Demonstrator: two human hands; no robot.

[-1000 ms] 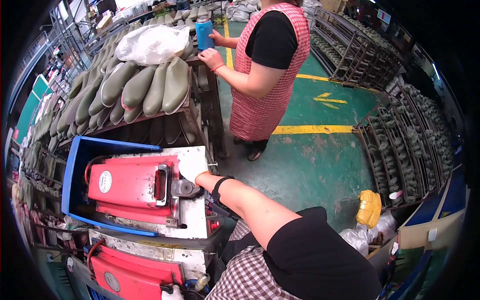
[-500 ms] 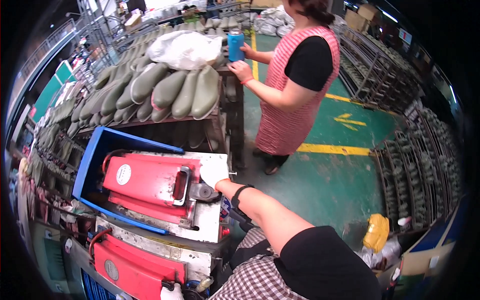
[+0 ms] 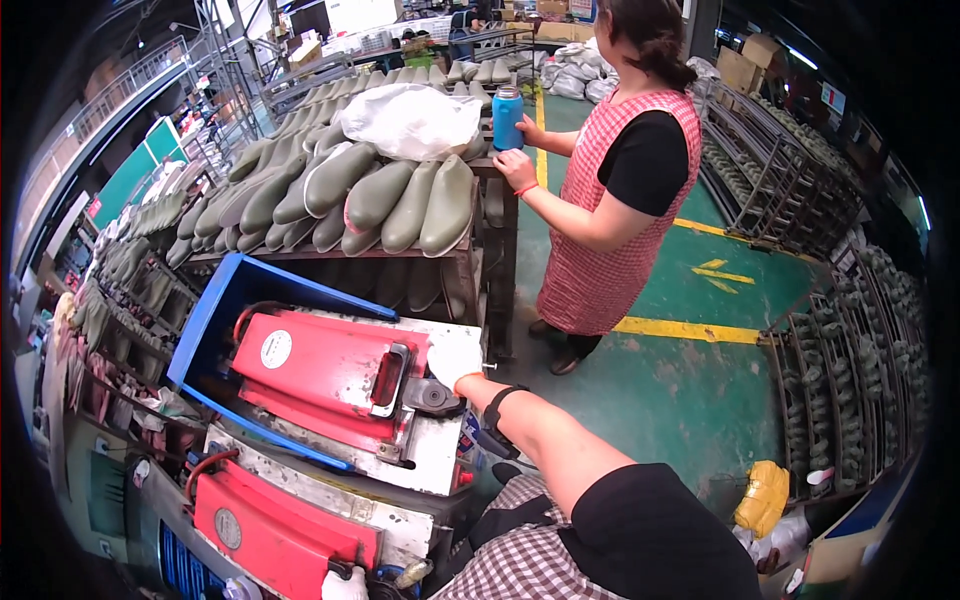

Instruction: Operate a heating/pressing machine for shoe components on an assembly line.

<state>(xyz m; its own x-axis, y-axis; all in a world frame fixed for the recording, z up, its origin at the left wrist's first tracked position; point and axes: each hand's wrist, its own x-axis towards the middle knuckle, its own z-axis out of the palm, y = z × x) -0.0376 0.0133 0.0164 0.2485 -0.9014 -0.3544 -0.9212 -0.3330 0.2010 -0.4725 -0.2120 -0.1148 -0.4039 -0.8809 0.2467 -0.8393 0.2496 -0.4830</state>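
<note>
A white glove covers my right hand (image 3: 455,358). It rests at the right end of a red machine (image 3: 315,357), on its pale metal top plate (image 3: 450,450), beside a grey-black lever with a round boss (image 3: 430,396). Its fingers are not clear against the plate. Also gloved in white, my left hand (image 3: 345,584) is at the lower edge of the view, closed on a black handle (image 3: 343,568) at the end of a second red machine (image 3: 275,535). A blue bin-like guard (image 3: 205,310) surrounds the first machine's left end.
Grey-green boot-shaped forms (image 3: 405,210) crowd a rack beyond the machines, under a white plastic bag (image 3: 410,120). A person in a red checked apron (image 3: 620,210) stands beside it, holding a blue bottle (image 3: 508,120). More loaded racks (image 3: 840,370) and a yellow bundle (image 3: 762,497) are at right.
The whole view has shifted, so the scene sits further right and slightly lower. Both my hands stay at the same places on the machines.
</note>
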